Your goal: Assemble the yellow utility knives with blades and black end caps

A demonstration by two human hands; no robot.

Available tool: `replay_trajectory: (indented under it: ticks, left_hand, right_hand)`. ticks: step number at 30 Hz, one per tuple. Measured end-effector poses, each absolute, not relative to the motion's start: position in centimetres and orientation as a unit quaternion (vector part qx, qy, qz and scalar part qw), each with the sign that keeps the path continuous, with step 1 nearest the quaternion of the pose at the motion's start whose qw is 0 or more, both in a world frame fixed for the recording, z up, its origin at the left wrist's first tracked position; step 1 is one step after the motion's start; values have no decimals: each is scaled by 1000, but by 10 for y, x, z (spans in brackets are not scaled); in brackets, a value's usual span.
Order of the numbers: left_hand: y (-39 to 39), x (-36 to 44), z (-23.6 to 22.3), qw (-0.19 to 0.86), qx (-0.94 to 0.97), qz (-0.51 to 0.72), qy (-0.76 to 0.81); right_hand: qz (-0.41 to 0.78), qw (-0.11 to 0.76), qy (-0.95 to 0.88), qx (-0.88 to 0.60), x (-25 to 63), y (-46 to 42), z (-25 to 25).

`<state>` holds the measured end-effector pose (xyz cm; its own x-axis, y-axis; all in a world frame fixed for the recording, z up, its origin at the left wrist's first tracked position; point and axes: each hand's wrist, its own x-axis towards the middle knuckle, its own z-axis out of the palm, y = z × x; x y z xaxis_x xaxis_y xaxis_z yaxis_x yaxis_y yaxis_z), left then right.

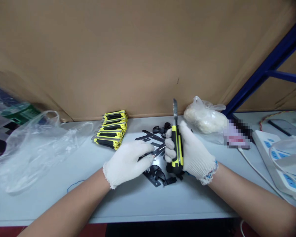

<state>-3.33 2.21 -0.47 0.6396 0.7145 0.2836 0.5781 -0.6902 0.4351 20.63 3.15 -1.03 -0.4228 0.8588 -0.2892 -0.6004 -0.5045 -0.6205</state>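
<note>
My right hand (194, 151), in a white knit glove, grips a yellow-and-black utility knife (177, 148) upright, its snap-off blade sticking out at the top. My left hand (128, 163), gloved the same way, pinches a thin metal blade (159, 151) between its fingers, close to the knife. Under both hands lies a loose pile of black plastic knife parts and dark blade strips (155, 174) on the pale blue-grey table (51, 204). A stack of several finished yellow-and-black utility knives (112, 130) sits left of the pile.
A crumpled clear plastic bag (34, 148) lies at the left. A white bag of soft contents (204, 117) stands behind my right hand. A white power strip (268, 144), cables and a phone (286, 127) sit at the right, below a blue metal rack (268, 70) and a cardboard wall (113, 59).
</note>
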Motion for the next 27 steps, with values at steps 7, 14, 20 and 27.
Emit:
replay_trajectory:
  ticks: [7, 14, 20, 27]
  left_hand:
    - [23, -33, -5, 150, 893, 198, 375]
    - [26, -35, -7, 152, 892, 203, 374]
    - [26, -36, -6, 149, 891, 206, 377]
    - [28, -35, -5, 147, 895, 188, 378]
  right_hand:
    - [803, 449, -226, -320, 212, 34, -6]
    - [791, 493, -209, -298, 212, 37, -9]
    - [740, 542, -237, -321, 214, 43, -7]
    - [763, 497, -280, -305, 208, 35, -8]
